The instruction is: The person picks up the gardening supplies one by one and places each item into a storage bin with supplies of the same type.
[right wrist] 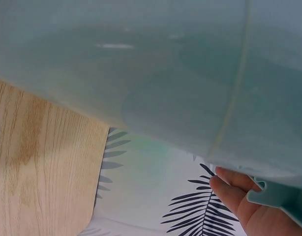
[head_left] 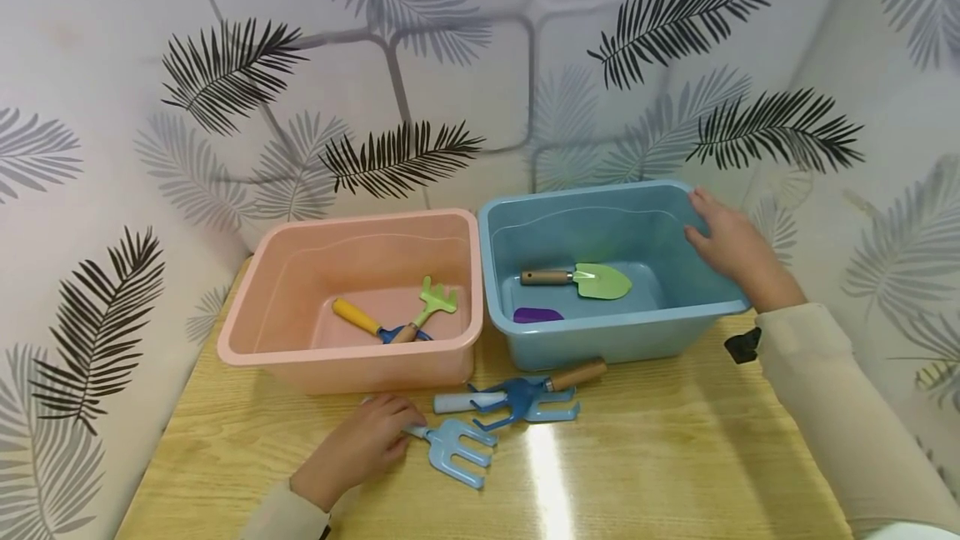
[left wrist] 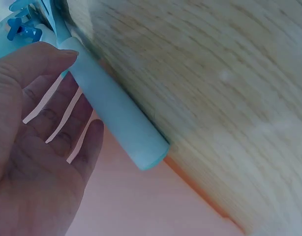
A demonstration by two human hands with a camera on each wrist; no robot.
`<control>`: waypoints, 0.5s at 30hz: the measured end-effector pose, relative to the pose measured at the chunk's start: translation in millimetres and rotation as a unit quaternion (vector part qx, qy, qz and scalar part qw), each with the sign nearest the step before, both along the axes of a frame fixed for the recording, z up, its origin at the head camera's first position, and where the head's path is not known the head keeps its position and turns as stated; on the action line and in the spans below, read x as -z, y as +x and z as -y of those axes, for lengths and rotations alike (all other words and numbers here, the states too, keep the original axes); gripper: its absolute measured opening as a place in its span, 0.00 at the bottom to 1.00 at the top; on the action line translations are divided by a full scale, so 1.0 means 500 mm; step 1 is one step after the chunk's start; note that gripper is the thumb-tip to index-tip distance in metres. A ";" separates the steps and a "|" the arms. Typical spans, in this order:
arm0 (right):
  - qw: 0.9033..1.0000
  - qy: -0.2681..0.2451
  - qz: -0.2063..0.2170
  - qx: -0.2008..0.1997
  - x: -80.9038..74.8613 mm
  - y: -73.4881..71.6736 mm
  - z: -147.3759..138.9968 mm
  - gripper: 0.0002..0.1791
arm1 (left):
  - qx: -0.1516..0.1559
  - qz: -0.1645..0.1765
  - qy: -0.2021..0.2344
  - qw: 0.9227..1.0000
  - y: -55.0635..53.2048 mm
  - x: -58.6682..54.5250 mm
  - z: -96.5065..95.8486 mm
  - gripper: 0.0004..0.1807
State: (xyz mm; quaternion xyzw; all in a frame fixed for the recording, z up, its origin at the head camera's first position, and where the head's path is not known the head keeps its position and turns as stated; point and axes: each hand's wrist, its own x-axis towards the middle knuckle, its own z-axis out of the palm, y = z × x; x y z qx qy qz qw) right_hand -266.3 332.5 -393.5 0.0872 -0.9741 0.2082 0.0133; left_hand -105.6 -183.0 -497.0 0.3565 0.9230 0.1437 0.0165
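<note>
My left hand (head_left: pixel 369 442) is at the light blue handle of a small hand fork (head_left: pixel 459 450) on the table. In the left wrist view the thumb lies on the handle (left wrist: pixel 119 110) near its neck, with the fingers along the other side. My right hand (head_left: pixel 738 247) holds the right end of the blue tub (head_left: pixel 592 336), thumb inside the rim; its fingers (right wrist: pixel 229 189) show outside the wall in the right wrist view. Inside that tub lie a green trowel (head_left: pixel 602 282) with a wooden handle and a purple piece (head_left: pixel 537 315), partly hidden by the front wall.
A pink tub (head_left: pixel 360 369) stands left of the blue one, holding a yellow-handled blue tool (head_left: pixel 356 317) and a green fork (head_left: pixel 437 298). In front, a dark blue fork (head_left: pixel 517 398) with a wooden handle lies across another light blue fork (head_left: pixel 555 413). A patterned wall rises behind.
</note>
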 end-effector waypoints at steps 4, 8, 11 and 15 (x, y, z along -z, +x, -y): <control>1.000 -0.001 -0.001 0.000 0.001 -0.001 0.000 0.34 | 0.000 0.003 -0.003 1.000 -0.002 0.006 -0.003 0.13; 1.000 -0.001 -0.003 -0.001 0.005 -0.002 -0.002 0.34 | 0.011 0.017 -0.007 1.000 -0.002 0.013 -0.006 0.13; 1.000 -0.001 -0.005 -0.001 0.006 -0.003 -0.003 0.34 | 0.011 0.032 -0.010 0.999 -0.001 0.019 -0.009 0.14; 1.000 -0.001 -0.006 0.000 0.005 -0.004 -0.004 0.34 | 0.005 0.037 -0.014 0.999 -0.001 0.023 -0.014 0.13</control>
